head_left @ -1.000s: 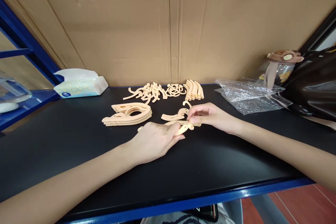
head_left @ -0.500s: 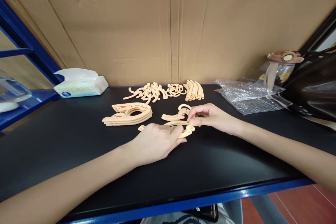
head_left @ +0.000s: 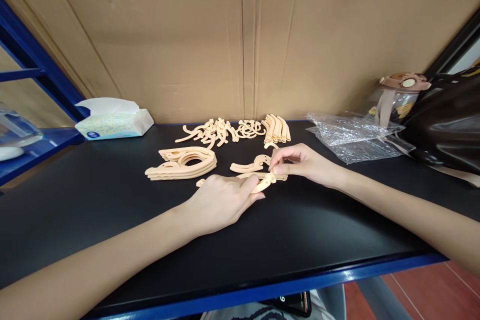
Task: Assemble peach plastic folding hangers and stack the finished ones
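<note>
My left hand (head_left: 227,200) is closed around a beige plastic hanger arm (head_left: 262,185); its rounded end sticks out to the right of my fingers, and another end shows at the left of the knuckles. At that right end, my right hand (head_left: 296,162) pinches a beige hanger hook (head_left: 270,145), whose curved tip rises behind the fingers. The two pieces meet at my right fingertips, but the joint is hidden. Just behind my hands lie more curved hanger pieces (head_left: 247,166) on the black tabletop (head_left: 262,240).
To the left is a stack of folded hangers (head_left: 155,172). Farther back are a pile of loose hooks (head_left: 221,130) and a bundle of hanger arms (head_left: 277,127). A tissue pack (head_left: 116,122), clear plastic bags (head_left: 352,140), a bottle (head_left: 403,97) and a dark bag (head_left: 446,115) line the back.
The hook in my right hand has tilted, its curved tip moving up and to the right. Its lower end has come against the end of the piece in my left hand, which stays nearly still.
</note>
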A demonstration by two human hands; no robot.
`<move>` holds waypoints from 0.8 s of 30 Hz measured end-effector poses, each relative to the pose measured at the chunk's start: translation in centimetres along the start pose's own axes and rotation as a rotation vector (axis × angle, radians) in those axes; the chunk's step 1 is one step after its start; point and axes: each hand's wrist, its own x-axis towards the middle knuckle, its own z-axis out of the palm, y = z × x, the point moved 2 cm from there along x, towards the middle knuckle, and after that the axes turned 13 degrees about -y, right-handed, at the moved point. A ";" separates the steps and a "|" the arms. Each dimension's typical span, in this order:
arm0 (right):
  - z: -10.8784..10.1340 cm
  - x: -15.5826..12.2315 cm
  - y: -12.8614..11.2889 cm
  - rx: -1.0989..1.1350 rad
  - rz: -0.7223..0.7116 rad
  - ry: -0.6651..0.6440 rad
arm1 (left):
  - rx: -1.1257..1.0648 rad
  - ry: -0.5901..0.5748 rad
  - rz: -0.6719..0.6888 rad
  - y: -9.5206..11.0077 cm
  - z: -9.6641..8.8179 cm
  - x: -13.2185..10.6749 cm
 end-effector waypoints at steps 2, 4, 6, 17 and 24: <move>-0.1 0.0 0.0 -0.021 0.003 0.008 | -0.010 -0.031 -0.028 0.0 0.0 0.0; -0.2 0.0 0.2 -0.044 0.003 0.013 | -0.016 -0.072 -0.051 -0.2 0.2 -0.1; -0.1 -0.1 0.5 -0.087 -0.008 0.006 | -0.014 -0.099 -0.081 -0.3 0.3 0.0; -0.9 0.1 1.3 -0.132 -0.038 0.105 | -0.067 -0.073 -0.073 -0.3 -0.3 -0.2; -0.2 0.2 1.3 0.079 -0.021 0.044 | -0.177 -0.158 -0.121 -1.1 0.4 0.0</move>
